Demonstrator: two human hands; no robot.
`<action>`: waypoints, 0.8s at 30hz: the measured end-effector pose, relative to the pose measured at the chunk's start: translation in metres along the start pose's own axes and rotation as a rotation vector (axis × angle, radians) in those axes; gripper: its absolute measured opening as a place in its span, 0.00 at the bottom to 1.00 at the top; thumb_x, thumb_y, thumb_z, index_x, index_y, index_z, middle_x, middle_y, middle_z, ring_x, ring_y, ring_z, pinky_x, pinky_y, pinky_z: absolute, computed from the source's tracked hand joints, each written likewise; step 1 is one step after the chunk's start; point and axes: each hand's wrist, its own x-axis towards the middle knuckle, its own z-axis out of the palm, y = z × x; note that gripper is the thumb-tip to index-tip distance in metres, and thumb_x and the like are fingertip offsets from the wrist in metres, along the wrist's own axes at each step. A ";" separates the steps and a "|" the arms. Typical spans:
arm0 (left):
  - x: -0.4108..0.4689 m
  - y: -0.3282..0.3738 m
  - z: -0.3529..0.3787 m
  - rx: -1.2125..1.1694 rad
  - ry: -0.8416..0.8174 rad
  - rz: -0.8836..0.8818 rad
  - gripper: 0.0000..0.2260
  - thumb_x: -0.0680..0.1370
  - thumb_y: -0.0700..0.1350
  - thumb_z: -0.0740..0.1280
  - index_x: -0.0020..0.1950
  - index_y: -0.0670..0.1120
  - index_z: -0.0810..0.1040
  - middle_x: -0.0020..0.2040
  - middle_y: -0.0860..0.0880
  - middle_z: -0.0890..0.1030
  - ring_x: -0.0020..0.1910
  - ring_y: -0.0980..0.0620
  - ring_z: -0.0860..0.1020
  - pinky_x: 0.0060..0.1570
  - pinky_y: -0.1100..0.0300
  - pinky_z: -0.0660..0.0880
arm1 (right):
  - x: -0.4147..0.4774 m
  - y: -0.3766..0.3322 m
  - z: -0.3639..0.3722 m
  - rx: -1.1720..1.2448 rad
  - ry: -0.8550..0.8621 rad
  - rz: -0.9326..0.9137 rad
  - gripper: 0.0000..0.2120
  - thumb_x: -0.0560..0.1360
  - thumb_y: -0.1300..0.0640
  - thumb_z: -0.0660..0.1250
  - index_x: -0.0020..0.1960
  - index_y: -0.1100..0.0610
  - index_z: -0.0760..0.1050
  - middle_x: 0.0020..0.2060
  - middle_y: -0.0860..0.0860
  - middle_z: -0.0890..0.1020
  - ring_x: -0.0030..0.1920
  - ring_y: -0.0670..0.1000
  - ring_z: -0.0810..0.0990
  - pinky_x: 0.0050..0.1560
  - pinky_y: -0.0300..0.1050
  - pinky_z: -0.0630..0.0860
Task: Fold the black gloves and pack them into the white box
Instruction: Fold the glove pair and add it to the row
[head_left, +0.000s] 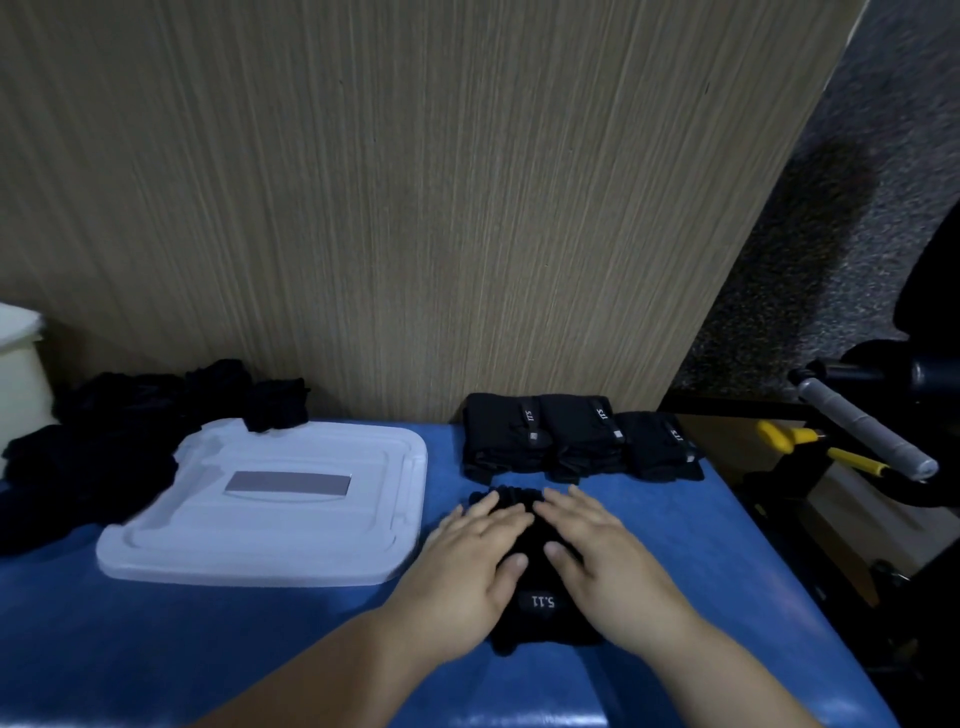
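Left hand (470, 558) and right hand (605, 548) press flat, grip open, on a black glove (540, 608) (blue table (156, 649)).

The tabletop (130, 649) is free at its near left corner and in a strip between the white lid (291, 525), which fills the left middle, and the folded gloves (561, 436) at the far edge on the right. Loose gloves (93, 447) crowd the far left corner.

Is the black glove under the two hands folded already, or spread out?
Spread out. The glove lies full length under the left hand and right hand, its fingers reaching past them, its labelled cuff nearest the person.
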 end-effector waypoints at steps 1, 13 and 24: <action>-0.001 -0.002 0.003 0.021 -0.067 -0.014 0.22 0.83 0.53 0.50 0.78 0.55 0.55 0.77 0.61 0.55 0.76 0.61 0.45 0.75 0.59 0.43 | 0.000 0.001 0.003 -0.009 -0.084 0.004 0.23 0.82 0.51 0.56 0.76 0.47 0.59 0.73 0.36 0.57 0.73 0.36 0.45 0.73 0.34 0.46; -0.016 -0.012 0.008 0.097 -0.206 -0.066 0.25 0.83 0.56 0.45 0.79 0.52 0.45 0.78 0.58 0.44 0.76 0.60 0.39 0.75 0.60 0.37 | -0.003 0.015 0.007 -0.124 -0.358 0.156 0.33 0.76 0.33 0.40 0.78 0.44 0.42 0.74 0.34 0.40 0.74 0.44 0.32 0.75 0.47 0.33; -0.034 -0.027 0.007 -0.163 0.091 0.007 0.25 0.78 0.36 0.59 0.70 0.58 0.68 0.68 0.65 0.65 0.69 0.69 0.57 0.66 0.77 0.49 | -0.012 0.041 -0.013 0.114 -0.009 0.117 0.23 0.79 0.62 0.62 0.71 0.46 0.68 0.73 0.35 0.56 0.71 0.38 0.58 0.65 0.29 0.56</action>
